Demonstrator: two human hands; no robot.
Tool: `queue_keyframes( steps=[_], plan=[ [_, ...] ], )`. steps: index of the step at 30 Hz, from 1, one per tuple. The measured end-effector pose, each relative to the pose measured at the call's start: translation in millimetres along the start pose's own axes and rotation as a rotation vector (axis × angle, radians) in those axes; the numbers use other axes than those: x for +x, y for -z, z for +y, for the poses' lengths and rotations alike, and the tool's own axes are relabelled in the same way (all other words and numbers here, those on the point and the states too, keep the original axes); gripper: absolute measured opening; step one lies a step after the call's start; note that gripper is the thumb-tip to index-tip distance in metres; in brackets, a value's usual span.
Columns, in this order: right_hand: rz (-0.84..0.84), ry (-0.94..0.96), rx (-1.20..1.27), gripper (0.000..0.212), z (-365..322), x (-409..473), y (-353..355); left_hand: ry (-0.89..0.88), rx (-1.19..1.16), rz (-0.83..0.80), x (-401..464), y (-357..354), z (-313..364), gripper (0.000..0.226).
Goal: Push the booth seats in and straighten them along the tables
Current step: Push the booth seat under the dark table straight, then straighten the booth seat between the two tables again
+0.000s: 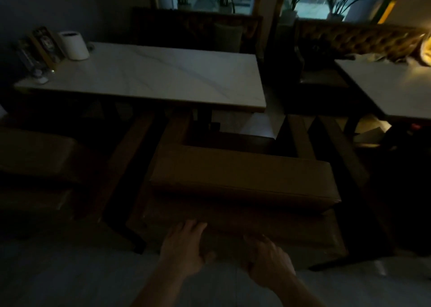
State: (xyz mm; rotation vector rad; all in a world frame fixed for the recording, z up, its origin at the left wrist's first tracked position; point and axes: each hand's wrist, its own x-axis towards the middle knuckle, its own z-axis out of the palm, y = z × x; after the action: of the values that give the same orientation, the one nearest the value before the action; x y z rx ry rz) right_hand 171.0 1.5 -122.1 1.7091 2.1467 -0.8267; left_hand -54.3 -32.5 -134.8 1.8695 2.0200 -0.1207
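The booth seat, a brown upholstered armchair seen from behind, fills the lower centre of the frame, its front tucked partly under the near edge of the white marble-topped bench. It sits a little skewed: its back runs slightly off parallel to that edge, and its right side reaches past the bench's right corner.

Both hands press on the lower back panel, low in the frame. The left hand lies flat with its fingers spread and extended against the upholstery. The right hand is more curled, its fingers bent over the panel; whether they grip a seam or only push, I cannot tell. Neither hand holds anything loose.

Judging by its bulk and thick padding, the seat is probably heavy and will slide rather than lift. The covering looks smooth and slightly glossy, so palms may slip; the padding gives, so a push low on the firm frame should transmit better than one on the soft top roll. Pushing near 1 corner would turn it, which would help square it.

Much is lost in darkness. The seat's legs and the floor contact are barely visible, the bench's base is a dim shape, and a 2nd seat at the left edge is cut off. The items in the upper left, a white cylinder and upright cards, are blurred.
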Motion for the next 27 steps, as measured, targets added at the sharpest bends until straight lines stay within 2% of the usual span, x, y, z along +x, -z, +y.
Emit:
queue_keyframes(
  steps=[7, 13, 15, 16, 20, 22, 27],
  plan=[
    [0.072, -0.012, 0.101, 0.070, 14, -66, 38, -0.077, 0.015, -0.060, -47, 49, 35, 0.089],
    [0.225, -0.026, 0.159, 0.082, 47, -135, 67, -0.151, -0.002, -0.084, -72, 78, 95, 0.091],
    [0.260, -0.042, 0.172, 0.097, 71, -154, 70, -0.178, 0.004, -0.070, -79, 83, 124, 0.092],
    [0.283, -0.052, 0.173, 0.096, 86, -161, 72, -0.193, 0.005, -0.056, -82, 86, 140, 0.091],
    [0.350, -0.075, 0.173, 0.066, 142, -202, 95, -0.255, 0.016, -0.025, -92, 91, 209, 0.090],
    [0.405, -0.069, 0.166, 0.061, 174, -223, 103, -0.282, 0.037, -0.010, -98, 92, 247, 0.089],
    [0.434, -0.183, 0.189, 0.087, 279, -272, 112, -0.339, 0.041, -0.007, -120, 79, 359, 0.088]
  ],
)
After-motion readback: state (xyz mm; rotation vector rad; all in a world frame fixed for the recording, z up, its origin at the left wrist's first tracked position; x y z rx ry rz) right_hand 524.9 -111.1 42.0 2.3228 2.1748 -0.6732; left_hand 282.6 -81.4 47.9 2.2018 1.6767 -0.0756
